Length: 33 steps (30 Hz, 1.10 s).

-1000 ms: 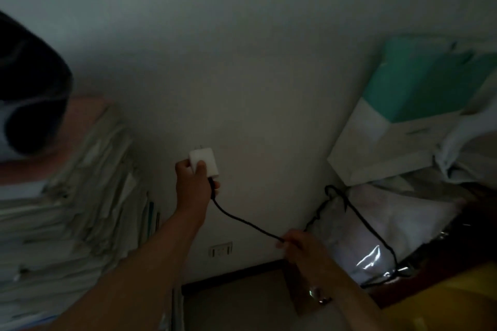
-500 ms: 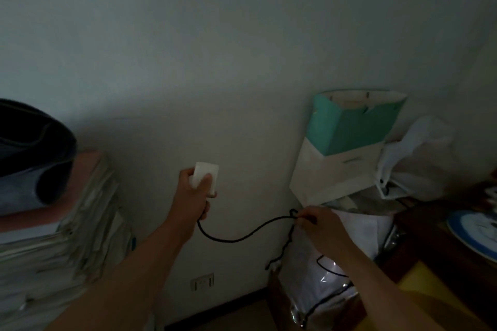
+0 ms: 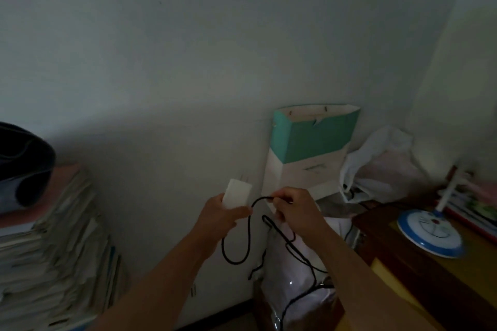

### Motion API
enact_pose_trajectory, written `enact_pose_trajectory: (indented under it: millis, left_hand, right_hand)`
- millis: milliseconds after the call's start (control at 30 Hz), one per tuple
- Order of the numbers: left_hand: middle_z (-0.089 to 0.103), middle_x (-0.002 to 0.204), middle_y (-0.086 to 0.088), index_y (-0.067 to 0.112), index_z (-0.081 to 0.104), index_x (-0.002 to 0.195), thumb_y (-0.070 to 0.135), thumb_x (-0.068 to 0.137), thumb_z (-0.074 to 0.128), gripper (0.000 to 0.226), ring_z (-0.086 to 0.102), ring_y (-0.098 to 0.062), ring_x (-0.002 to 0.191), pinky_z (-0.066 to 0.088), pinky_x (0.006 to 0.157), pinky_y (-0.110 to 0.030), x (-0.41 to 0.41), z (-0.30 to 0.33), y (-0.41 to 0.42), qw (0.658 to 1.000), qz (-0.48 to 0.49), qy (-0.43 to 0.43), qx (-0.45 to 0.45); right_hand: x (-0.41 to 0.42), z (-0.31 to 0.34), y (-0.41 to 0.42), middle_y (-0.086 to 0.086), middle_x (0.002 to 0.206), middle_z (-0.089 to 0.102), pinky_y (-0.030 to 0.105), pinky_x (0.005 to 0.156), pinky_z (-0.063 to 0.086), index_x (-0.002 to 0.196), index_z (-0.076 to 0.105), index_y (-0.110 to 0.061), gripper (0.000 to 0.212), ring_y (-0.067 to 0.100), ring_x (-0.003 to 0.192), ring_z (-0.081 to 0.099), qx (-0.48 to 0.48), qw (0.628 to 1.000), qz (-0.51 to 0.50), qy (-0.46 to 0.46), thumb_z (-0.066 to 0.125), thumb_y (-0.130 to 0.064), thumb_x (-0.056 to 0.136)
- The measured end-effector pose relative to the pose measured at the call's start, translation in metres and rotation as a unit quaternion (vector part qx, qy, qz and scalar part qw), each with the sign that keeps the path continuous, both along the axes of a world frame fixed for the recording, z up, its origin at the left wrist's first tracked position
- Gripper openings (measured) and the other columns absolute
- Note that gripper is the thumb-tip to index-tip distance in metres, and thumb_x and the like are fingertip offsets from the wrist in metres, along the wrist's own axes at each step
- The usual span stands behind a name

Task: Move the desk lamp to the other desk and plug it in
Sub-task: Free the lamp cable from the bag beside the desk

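A pale wall [image 3: 188, 62] is filling most of the dim view. On the left, a tall stack of papers [image 3: 53, 250] is leaning against it, with a dark rounded object [image 3: 21, 164] sitting on top. A teal-and-white paper bag [image 3: 312, 148] is standing upright against the wall near the corner, and a crumpled white plastic bag [image 3: 376, 166] is lying just to its right. Below them a larger shiny white bag [image 3: 295, 290] is standing beside the wooden desk [image 3: 419, 285] at the lower right. The desk lamp [image 3: 430, 231] is sitting on that desk, its round blue-and-white base carrying a cartoon face and its white stem rising at a tilt; the head is blurred. The left hand [image 3: 220, 216] is gripping the white power adapter [image 3: 238, 194], closed around its lower end. The right hand [image 3: 295, 209] is pinching the black cord [image 3: 236, 250] between its fingertips, close beside the adapter. The cord is hanging in a loop between the two hands and trailing down over the shiny bag. Low on the wall, a small wall socket [image 3: 193, 290] is showing.
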State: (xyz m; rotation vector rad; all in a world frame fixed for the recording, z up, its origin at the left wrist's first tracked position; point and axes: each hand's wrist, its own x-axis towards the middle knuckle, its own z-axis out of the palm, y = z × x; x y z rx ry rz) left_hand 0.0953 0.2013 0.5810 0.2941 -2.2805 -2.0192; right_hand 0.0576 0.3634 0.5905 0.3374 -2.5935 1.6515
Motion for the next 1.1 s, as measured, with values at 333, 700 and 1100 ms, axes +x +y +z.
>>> enact_pose_trajectory:
  millis: [333, 700, 1100]
  left_hand:
    - [0.058, 0.073, -0.005, 0.014, 0.060, 0.093, 0.001, 0.073, 0.069, 0.026, 0.053, -0.015, 0.060, 0.045, 0.051, -0.021, 0.022, 0.026, 0.071, 0.997, 0.003, 0.056, 0.059]
    - [0.051, 0.065, -0.007, 0.011, 0.060, 0.077, 0.001, 0.074, 0.064, 0.011, 0.034, -0.013, 0.048, 0.029, 0.047, -0.024, 0.046, 0.076, 0.077, 0.991, 0.066, 0.096, 0.073]
    - [0.049, 0.067, -0.007, 0.008, 0.060, 0.077, 0.006, 0.075, 0.062, 0.004, 0.034, -0.013, 0.049, 0.030, 0.043, -0.023, 0.028, 0.076, 0.041, 0.983, 0.076, 0.129, 0.106]
  right_hand:
    - [0.023, 0.014, 0.045, 0.002, 0.054, 0.058, 0.020, 0.049, 0.046, 0.083, 0.065, -0.012, 0.017, 0.011, 0.047, 0.053, -0.045, 0.998, 0.040, 0.013, 0.051, -0.002, 0.087]
    - [0.032, -0.022, 0.084, -0.007, 0.062, 0.053, 0.015, 0.060, 0.039, 0.074, 0.063, -0.010, 0.014, 0.009, 0.063, 0.049, 0.045, 0.995, 0.092, -0.003, 0.056, 0.001, 0.079]
    - [0.023, -0.049, 0.133, -0.003, 0.076, 0.062, 0.018, 0.056, 0.035, 0.081, 0.068, -0.016, 0.018, 0.008, 0.069, 0.053, 0.231, 0.971, -0.063, -0.021, 0.054, -0.020, 0.091]
